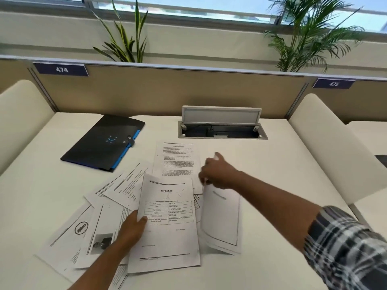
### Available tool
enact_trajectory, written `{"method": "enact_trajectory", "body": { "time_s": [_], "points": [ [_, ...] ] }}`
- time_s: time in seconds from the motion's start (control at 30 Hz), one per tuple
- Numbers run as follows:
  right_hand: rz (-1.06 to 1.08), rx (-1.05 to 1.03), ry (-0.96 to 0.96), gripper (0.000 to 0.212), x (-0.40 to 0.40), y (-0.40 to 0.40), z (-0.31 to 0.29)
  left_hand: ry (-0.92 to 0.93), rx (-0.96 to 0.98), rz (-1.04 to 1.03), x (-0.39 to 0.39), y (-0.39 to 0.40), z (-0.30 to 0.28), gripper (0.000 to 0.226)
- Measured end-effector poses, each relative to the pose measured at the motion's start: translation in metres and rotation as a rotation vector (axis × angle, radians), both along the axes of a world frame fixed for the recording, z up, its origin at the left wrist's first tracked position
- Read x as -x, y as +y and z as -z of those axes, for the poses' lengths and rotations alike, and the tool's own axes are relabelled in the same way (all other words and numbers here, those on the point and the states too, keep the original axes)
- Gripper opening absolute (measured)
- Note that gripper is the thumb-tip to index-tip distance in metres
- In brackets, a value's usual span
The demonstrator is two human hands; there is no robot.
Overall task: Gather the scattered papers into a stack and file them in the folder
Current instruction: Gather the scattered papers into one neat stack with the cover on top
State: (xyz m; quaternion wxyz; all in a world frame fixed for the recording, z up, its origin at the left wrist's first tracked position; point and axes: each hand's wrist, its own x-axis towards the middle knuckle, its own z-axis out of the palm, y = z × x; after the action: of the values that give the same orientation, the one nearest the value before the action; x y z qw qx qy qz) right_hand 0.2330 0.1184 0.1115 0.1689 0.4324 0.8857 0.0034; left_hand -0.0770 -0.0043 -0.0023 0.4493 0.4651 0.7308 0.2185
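Two hands are at work here, and each has paper in it. Your left hand (130, 229) pinches the near-left edge of the white printed sheet headed "ANNEXURE" (167, 222), thumb on top; judging by the grip, that sheet serves as the base of the stack you are building. Your right hand (217, 173) is raised just right of the annexure sheet and grips the top edge of a white sheet with a thin black border (222, 216), which hangs curled and tilted off the white desk (293, 164). It looks lifted so it can be laid onto the annexure sheet. How the right fingers lie on it is blurred.

Count the loose papers: I make out about seven or eight. One page of dense text (177, 160) lies flat beyond the annexure sheet; about four overlapping sheets (90, 216) fan out to its left, one with a round symbol and a small photo page beside it. Slivers of more paper show between your hands, too hidden to count surely.

One dark plastic folder with blue tabs and a snap strap (104, 141) lies closed, well beyond and left of the annexure sheet, apart from every paper. Filing has not begun; gathering is early.

One open cable hatch (222, 126) sits beyond the text page.
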Motion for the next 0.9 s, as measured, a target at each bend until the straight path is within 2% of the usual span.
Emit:
{"method": "enact_trajectory", "body": {
  "time_s": [0.13,0.3,0.4,0.47,0.57,0.67,0.7,0.77,0.9],
  "points": [
    [-0.196,-0.032,0.055,0.026,0.073,-0.015,0.023,-0.070,0.022,-0.042,-0.006,0.003,-0.005,0.043],
    [-0.308,-0.118,0.169,0.021,0.116,-0.032,0.052,-0.177,0.047,-0.130,-0.014,0.004,-0.018,0.071],
    [-0.259,-0.158,0.371,0.038,0.121,-0.036,0.064,-0.171,0.013,-0.106,-0.017,-0.001,-0.019,0.082],
    [-0.109,-0.187,0.540,0.051,0.116,-0.040,0.068,-0.143,0.013,-0.095,-0.017,-0.005,-0.015,0.083],
    [0.340,-0.182,0.753,0.051,0.086,-0.045,0.075,-0.094,0.007,-0.102,-0.016,-0.007,-0.009,0.063],
    [0.897,-0.075,0.773,0.053,0.039,-0.057,0.089,-0.088,-0.007,-0.117,-0.021,-0.008,-0.007,0.053],
    [1.020,-0.026,0.764,0.055,0.027,-0.064,0.095,-0.092,-0.015,-0.131,-0.023,-0.008,-0.007,0.051],
    [1.089,0.063,0.750,0.058,0.013,-0.083,0.106,-0.092,-0.029,-0.154,-0.029,-0.007,-0.007,0.049],
    [1.053,0.141,0.774,0.062,0.016,-0.104,0.113,-0.125,-0.024,-0.152,-0.042,-0.007,-0.005,0.049]
  ]
}}
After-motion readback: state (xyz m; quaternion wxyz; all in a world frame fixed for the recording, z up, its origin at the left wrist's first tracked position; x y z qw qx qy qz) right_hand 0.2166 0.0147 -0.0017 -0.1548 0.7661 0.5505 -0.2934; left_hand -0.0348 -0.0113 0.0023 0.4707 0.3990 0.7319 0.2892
